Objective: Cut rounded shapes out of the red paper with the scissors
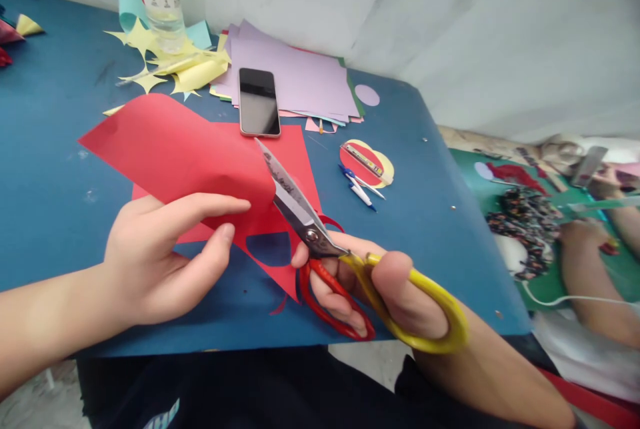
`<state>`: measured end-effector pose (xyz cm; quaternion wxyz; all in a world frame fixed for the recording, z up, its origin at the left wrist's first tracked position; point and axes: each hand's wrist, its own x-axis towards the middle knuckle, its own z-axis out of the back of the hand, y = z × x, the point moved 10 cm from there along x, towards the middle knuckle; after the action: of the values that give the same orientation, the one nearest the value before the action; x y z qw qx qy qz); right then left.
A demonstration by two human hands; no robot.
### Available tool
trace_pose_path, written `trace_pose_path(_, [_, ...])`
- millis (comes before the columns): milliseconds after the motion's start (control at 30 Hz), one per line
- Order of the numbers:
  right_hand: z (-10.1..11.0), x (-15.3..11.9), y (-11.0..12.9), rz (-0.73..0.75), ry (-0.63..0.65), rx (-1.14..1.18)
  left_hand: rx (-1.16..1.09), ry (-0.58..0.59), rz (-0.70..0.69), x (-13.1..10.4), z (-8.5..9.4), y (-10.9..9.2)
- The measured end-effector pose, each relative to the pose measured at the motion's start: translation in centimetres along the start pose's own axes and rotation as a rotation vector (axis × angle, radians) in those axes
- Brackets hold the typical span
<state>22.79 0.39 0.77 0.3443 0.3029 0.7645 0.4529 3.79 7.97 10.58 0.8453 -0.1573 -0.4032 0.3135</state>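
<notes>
A curved sheet of red paper [170, 149] is pinched by my left hand [173, 255], its thumb below and its fingers along the lower edge. Round holes and a ragged strip mark the sheet's lower right part. My right hand [370, 282] holds scissors [313, 235] with one red and one yellow handle, thumb through the yellow loop and fingers in the red one. The blades are parted and point up and left, with the red paper's edge between them. Beneath lies another flat red sheet [295, 155].
A phone [259, 102] lies by stacked purple paper [295, 75]. Yellow scraps [195, 72] surround a water bottle [163, 2]. Pens [357, 189] and paper circles [383, 165] lie right of centre. Another person's arms [590, 275] rest at a green table [465, 179] on the right.
</notes>
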Motion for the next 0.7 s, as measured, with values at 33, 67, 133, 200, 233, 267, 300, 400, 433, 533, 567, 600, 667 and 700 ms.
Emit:
trace_pose_path(33, [0.0, 0.0, 0.1, 0.005, 0.003, 0.011, 0.008, 0.008, 0.009, 0.0, 0.0, 0.1])
trace_pose_path(67, [-0.1, 0.0, 0.1, 0.010, 0.005, 0.018, 0.021, 0.017, 0.011, 0.0, -0.1, 0.1])
trace_pose_path(133, [-0.1, 0.0, 0.3, 0.016, 0.005, 0.014, 0.076, 0.009, -0.003, -0.2, 0.0, 0.1])
trace_pose_path(200, [0.0, 0.0, 0.2, 0.006, -0.005, -0.009, 0.185, -0.039, -0.057, -0.8, 0.4, -0.1])
trace_pose_path(233, [0.1, -0.1, 0.2, -0.001, -0.015, -0.026, 0.248, -0.078, -0.098, -1.3, 0.7, -0.3])
trace_pose_path(267, [0.2, -0.1, 0.2, -0.006, -0.026, -0.045, 0.309, -0.101, -0.132, -1.7, 0.7, -0.4])
trace_pose_path(300, [0.3, -0.1, 0.2, -0.014, -0.038, -0.062, 0.351, -0.107, -0.160, -2.2, 0.6, -0.4])
trace_pose_path(400, [0.5, -0.2, 0.0, -0.028, -0.049, -0.081, 0.354, -0.097, -0.156, -2.9, 0.3, 0.4])
trace_pose_path(433, [0.5, -0.2, 0.0, -0.027, -0.045, -0.079, 0.348, -0.099, -0.158, -2.9, 0.3, 0.4])
trace_pose_path(533, [0.6, -0.2, 0.0, 0.003, -0.040, -0.079, 0.305, -0.067, -0.135, -2.0, 0.2, -0.2])
trace_pose_path(567, [0.6, -0.2, 0.1, 0.013, -0.042, -0.087, 0.256, -0.048, -0.100, -1.5, 0.2, -0.2])
trace_pose_path(600, [0.7, -0.2, 0.1, 0.021, -0.047, -0.103, 0.196, -0.036, -0.071, -1.0, 0.2, -0.2])
trace_pose_path(667, [0.7, 0.0, 0.4, 0.041, -0.065, -0.155, 0.043, -0.005, -0.009, -0.1, 0.2, 0.0])
trace_pose_path(700, [0.7, 0.0, 0.7, 0.052, -0.072, -0.185, -0.035, 0.015, 0.025, 0.1, 0.2, 0.2])
